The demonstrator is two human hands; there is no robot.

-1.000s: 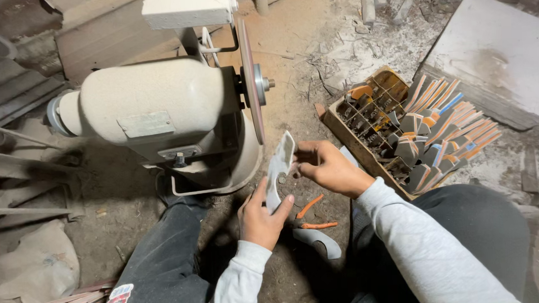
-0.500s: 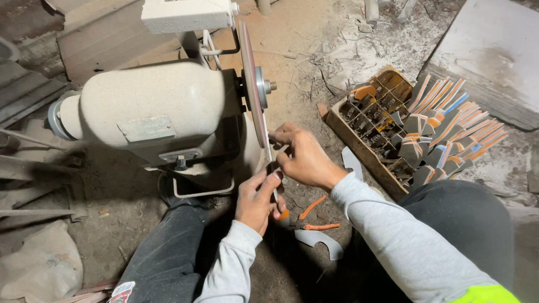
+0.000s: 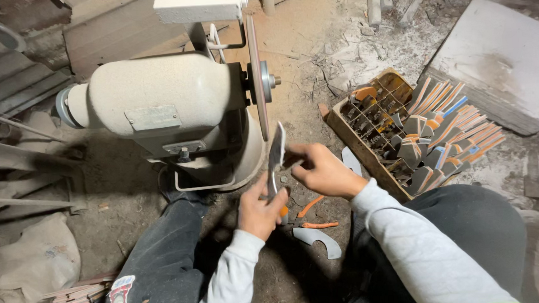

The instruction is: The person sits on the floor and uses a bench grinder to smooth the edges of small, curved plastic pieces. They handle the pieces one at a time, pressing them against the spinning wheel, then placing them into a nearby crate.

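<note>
both hands, left hand (image 3: 259, 211) and right hand (image 3: 320, 169), grip a flat grey metal blade blank (image 3: 275, 156) just beside the thin grinding wheel (image 3: 256, 77); many pieces remain in the wooden crate (image 3: 370, 164).

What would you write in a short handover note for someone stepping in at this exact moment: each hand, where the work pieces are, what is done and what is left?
Left hand: grips the lower, orange-handled end of the metal blade.
Right hand: pinches the blade's upper part from the right side.
Blade: upright, just below and in front of the grinding wheel; contact with the wheel cannot be told.
Crate: right of the hands, full of similar pieces.
Floor: one pale blade blank and orange pieces below the hands.
Done: the blade is in hand.
Left: the crate's many pieces.
</note>
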